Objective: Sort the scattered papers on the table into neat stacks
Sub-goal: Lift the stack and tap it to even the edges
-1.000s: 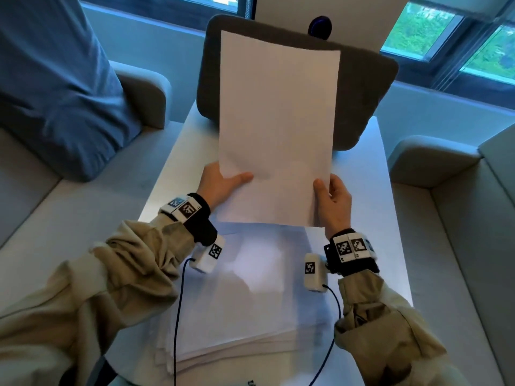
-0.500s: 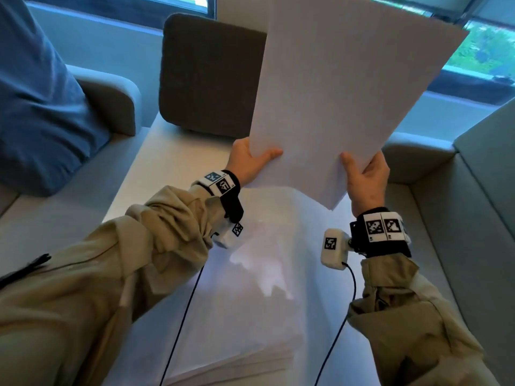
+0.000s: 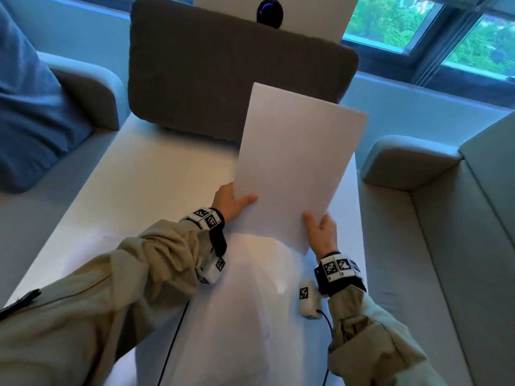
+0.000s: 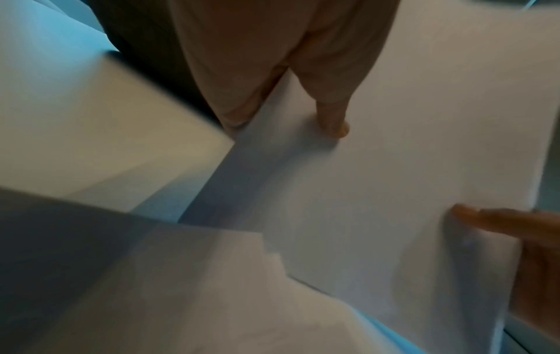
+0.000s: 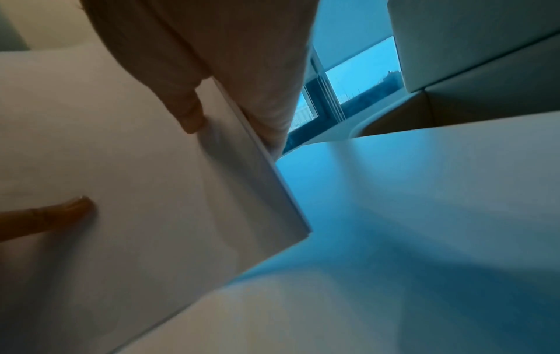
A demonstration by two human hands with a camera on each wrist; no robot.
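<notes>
We record a thin bundle of white sheets (image 3: 298,165) raised clear of the counter (image 3: 145,174), tilted with its top edge leaning toward the far right corner. The right wrist view shows the bundle's edge as several layered sheets. The left hand (image 3: 228,203) grips the bundle's lower left edge, thumb laid flat on the face and fingers behind. The right hand (image 3: 323,232) grips the lower right corner in the same manner, thumb on the face. We therefore log both grips as closed on the bundle.

Beneath the hands, a loose spread of white papers (image 3: 245,302) lies on the counter toward its near edge; in the left wrist view its edges sit staggered, not squared.

At the counter's far edge a dark grey cushion (image 3: 223,68) stands upright, with a white panel (image 3: 278,12) bearing a dark round lens behind it. Pale sofa seating (image 3: 418,218) flanks the counter's right edge, and a blue cushion (image 3: 28,107) rests on the seating off its left edge. Windows (image 3: 446,32) run along the back.
</notes>
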